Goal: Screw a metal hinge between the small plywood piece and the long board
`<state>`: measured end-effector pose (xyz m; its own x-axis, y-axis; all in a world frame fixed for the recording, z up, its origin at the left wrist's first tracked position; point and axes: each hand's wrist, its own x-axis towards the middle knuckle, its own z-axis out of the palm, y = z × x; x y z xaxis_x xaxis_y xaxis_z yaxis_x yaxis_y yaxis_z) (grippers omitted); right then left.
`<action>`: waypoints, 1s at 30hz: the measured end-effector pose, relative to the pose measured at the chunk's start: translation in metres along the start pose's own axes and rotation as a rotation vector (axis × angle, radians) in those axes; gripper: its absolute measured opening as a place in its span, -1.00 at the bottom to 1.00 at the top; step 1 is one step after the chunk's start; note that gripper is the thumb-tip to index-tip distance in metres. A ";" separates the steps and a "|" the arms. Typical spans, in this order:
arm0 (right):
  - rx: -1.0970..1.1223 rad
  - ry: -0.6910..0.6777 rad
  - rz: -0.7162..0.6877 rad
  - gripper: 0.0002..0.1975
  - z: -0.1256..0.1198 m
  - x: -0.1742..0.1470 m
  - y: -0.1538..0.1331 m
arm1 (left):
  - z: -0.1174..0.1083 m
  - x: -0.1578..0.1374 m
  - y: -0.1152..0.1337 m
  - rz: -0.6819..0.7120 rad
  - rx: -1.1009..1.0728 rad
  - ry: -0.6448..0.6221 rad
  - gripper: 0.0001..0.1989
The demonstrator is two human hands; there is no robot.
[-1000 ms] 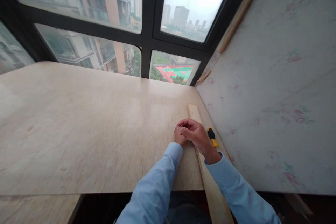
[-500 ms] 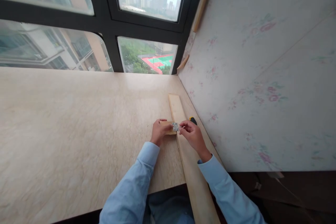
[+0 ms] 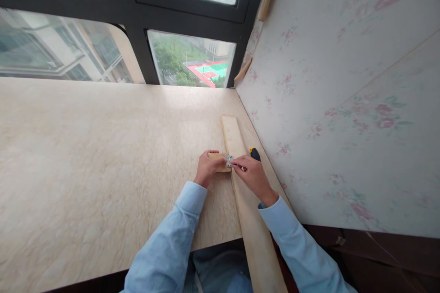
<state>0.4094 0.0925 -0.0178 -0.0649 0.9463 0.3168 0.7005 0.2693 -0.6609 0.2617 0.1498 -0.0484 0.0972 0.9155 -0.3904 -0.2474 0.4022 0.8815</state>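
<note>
My left hand [image 3: 205,168] is wrapped round a short wooden block [image 3: 224,169], its thumb lying along the top close to the hinge. A small silver hinge [image 3: 228,161] with screw holes spans the joint between the block and a long pale wooden board [image 3: 256,229]. At the hinge's right side, my right hand [image 3: 253,176] is closed in a pinch. Whatever sits between those fingertips is too small to name. Just beyond the right hand lies a black and yellow handle [image 3: 255,154], partly hidden behind the board and hand.
The board rests on a beige marble-patterned sill [image 3: 120,169] and juts over its front edge toward me. A wall with flowered paper [image 3: 343,114] rises close on the right. Dark-framed windows [image 3: 192,18] stand at the back.
The view has tilted down slightly. My right fingertips have shifted left onto the hinge and now cover part of it. The left hand keeps its hold on the block.
</note>
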 end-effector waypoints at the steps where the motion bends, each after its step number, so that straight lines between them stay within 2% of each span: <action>1: -0.011 -0.018 -0.013 -0.82 0.000 0.001 0.000 | 0.000 0.000 0.000 0.001 0.002 0.004 -0.49; 10: 0.038 -0.158 -0.011 -0.72 0.004 0.008 0.001 | 0.001 -0.002 0.001 0.015 0.013 0.015 -0.48; 14: 0.084 -0.128 0.015 -0.73 0.004 0.006 0.002 | 0.000 0.000 0.000 0.021 0.015 0.008 -0.49; 20: 0.061 -0.058 0.020 -0.87 0.004 0.003 0.003 | 0.000 0.001 -0.001 0.001 0.017 0.003 -0.49; 25: 0.103 -0.110 -0.011 -0.76 0.004 0.004 0.004 | 0.001 0.001 -0.001 0.003 0.026 0.004 -0.50; 30: 0.126 -0.112 0.056 -0.71 -0.004 -0.002 0.000 | 0.000 0.001 -0.001 -0.009 0.001 -0.005 -0.49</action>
<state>0.4122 0.0896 -0.0155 -0.1125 0.9725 0.2040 0.6113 0.2296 -0.7574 0.2619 0.1502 -0.0499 0.1042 0.9120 -0.3967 -0.2452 0.4101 0.8785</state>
